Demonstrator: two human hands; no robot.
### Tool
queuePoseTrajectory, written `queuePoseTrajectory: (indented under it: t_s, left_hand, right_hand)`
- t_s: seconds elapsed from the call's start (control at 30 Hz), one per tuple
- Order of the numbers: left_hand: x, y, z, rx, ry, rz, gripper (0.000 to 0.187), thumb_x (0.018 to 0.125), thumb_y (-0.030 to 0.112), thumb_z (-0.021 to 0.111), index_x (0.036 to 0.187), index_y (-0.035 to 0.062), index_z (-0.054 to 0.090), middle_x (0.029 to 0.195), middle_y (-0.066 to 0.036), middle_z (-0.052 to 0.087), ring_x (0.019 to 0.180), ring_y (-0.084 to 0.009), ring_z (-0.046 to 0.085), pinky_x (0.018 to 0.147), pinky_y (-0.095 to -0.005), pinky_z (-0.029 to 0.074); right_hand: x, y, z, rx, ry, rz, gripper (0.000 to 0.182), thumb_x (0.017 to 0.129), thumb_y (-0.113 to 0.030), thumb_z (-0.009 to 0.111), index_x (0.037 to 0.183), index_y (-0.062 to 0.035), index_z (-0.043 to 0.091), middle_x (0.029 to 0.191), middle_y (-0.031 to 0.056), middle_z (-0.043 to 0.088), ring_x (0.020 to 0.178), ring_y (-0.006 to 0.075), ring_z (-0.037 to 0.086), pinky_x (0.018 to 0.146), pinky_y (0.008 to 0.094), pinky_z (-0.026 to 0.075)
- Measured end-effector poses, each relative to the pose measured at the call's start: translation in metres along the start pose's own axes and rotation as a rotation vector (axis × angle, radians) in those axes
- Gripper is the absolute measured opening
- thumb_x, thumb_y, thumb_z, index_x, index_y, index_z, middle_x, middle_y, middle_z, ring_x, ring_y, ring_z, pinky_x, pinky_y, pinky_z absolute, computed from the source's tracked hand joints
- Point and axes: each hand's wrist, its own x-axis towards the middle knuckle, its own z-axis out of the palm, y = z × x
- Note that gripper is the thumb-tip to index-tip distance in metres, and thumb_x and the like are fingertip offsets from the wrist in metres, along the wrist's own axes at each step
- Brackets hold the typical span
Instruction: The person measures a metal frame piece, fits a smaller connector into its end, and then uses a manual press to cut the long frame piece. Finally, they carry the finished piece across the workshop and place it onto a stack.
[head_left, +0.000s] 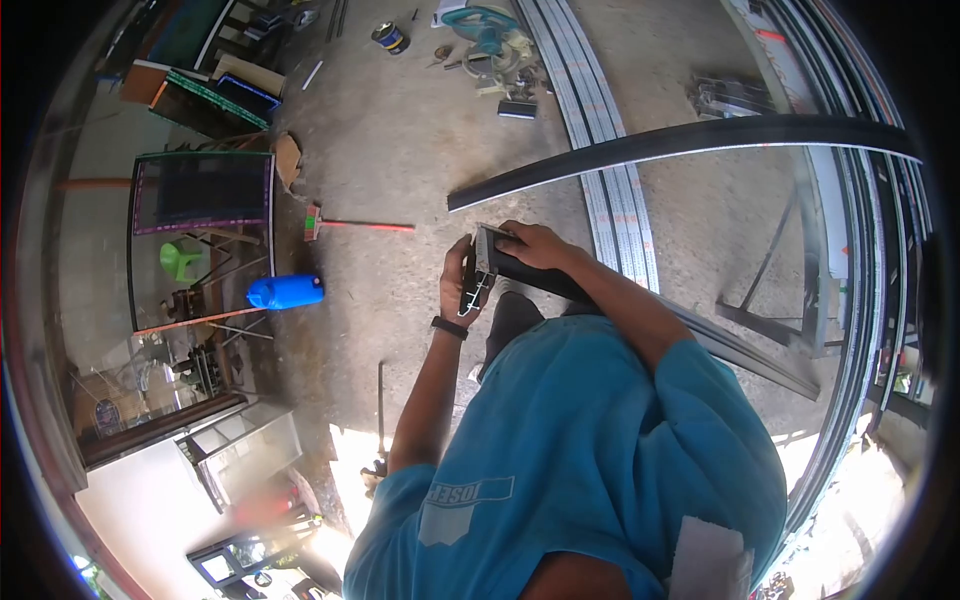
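Observation:
My left hand (453,275), with a dark band on its wrist, is closed around a short black metal profile piece (475,293). The piece's bright, hollow cut edge faces up toward me. My right hand (540,246) grips the near end of a dark metal profile (535,279), fingers wrapped over its edge. That profile runs down to the right and passes behind my right forearm. Both hands are close together in front of my body, and the short piece sits right at the end of the dark profile.
A long black profile (680,148) crosses over pale metal bars (600,140) on the floor. A miter saw (492,50) and a tin (390,38) stand ahead. Leftward are a red-handled brush (365,226), a blue container (285,292) and a framed panel (203,160). Profiles line a rack (858,260) rightward.

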Motion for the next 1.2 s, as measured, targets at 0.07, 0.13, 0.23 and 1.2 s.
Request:
queuePoseTrajectory:
  t_s: [0.07,0.13,0.23,1.2]
  left_hand:
    - [-0.005,-0.016,-0.001,-0.119,-0.064,-0.128,0.074,0.080,0.012,0.081,0.143,0.0053,0.042,0.133,-0.016,0.059,0.110,-0.0206,0.064,0.089,-0.0319,0.055]
    - [-0.003,-0.021,-0.004,-0.073,-0.080,-0.099,0.074,0.080,0.013,0.081,0.144,0.0052,0.043,0.134,-0.017,0.059,0.110,-0.0213,0.064,0.087,-0.0316,0.055]
    - [0.001,-0.020,-0.005,0.014,-0.049,-0.018,0.071,0.081,0.014,0.081,0.142,0.0046,0.045,0.133,-0.017,0.059,0.104,-0.0216,0.065,0.088,-0.0315,0.054]
    - [-0.002,-0.012,0.001,-0.771,0.073,-0.739,0.033,0.081,0.022,0.077,0.107,0.0040,0.068,0.101,-0.001,0.067,0.097,-0.0142,0.060,0.090,-0.0292,0.046]
  right_hand:
    - [0.001,0.003,0.001,0.011,-0.004,-0.021,0.052,0.096,-0.050,0.054,0.131,-0.0112,0.055,0.114,0.0230,0.068,0.111,0.0418,0.063,0.094,0.0467,0.049]
    - [0.002,0.009,0.002,0.016,0.004,-0.034,0.051,0.096,-0.049,0.056,0.131,-0.0111,0.056,0.114,0.0223,0.068,0.111,0.0413,0.063,0.093,0.0461,0.049]
    - [0.003,0.010,0.004,0.028,-0.005,-0.026,0.049,0.096,-0.048,0.057,0.129,-0.0110,0.057,0.114,0.0211,0.068,0.111,0.0403,0.063,0.093,0.0450,0.049]
    - [-0.050,0.025,-0.013,0.064,-0.057,0.210,0.057,0.098,-0.055,0.049,0.128,-0.0087,0.060,0.115,0.0204,0.068,0.113,0.0385,0.062,0.096,0.0482,0.045]
